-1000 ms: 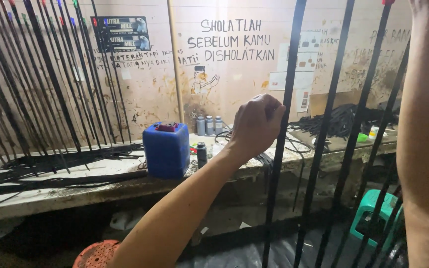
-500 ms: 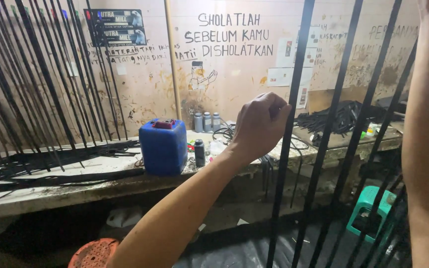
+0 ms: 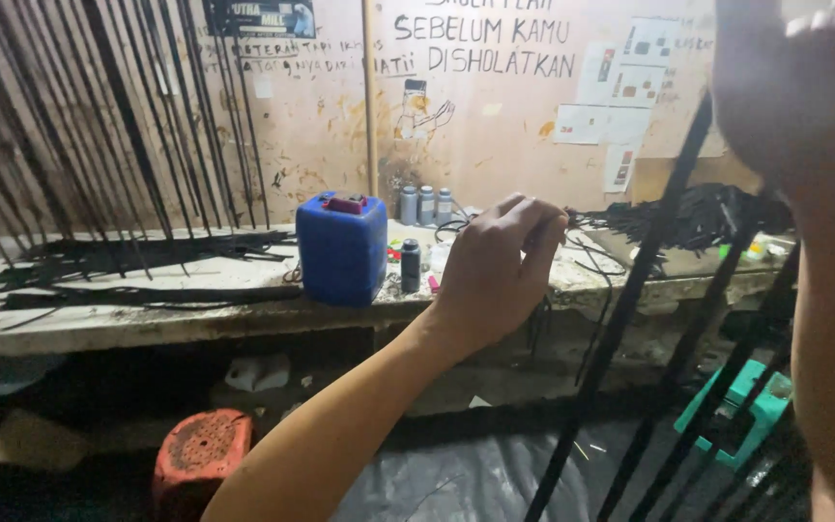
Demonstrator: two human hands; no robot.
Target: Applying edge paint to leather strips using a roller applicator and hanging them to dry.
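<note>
- Head view, nearest first: the right hand (image 3: 804, 87) fills the upper right corner, blurred and close to the lens, raised at the top of the dark rods (image 3: 630, 300) that slant down from it; whether its fingers are closed around a rod cannot be told.
- Those dark rods run from the upper right down to the lower middle of the picture, several side by side, thin and straight, crossing in front of the bench.
- Next out, the left hand (image 3: 500, 275) reaches forward on an outstretched forearm, fingers curled loosely with the fingertips (image 3: 533, 215) bent in together; it is just beside the nearest rod, and I cannot tell whether it pinches anything.
- Below, on the floor, a black plastic sheet (image 3: 475, 478) lies spread, with a red stool (image 3: 203, 454) at the left and a green stool (image 3: 741, 406) at the right.
- Beyond the left hand, a concrete bench (image 3: 128, 319) carries a blue jerrycan (image 3: 342, 246) with a red cap, a small dark bottle (image 3: 411, 266) just beside it, three grey bottles (image 3: 425, 205) behind, and a heap of black wire (image 3: 698, 215) to the right.
- Farthest back, more long rods (image 3: 147, 145) lean against the stained wall (image 3: 495, 126), which bears handwriting, a drawing and paper sheets (image 3: 620, 106).
</note>
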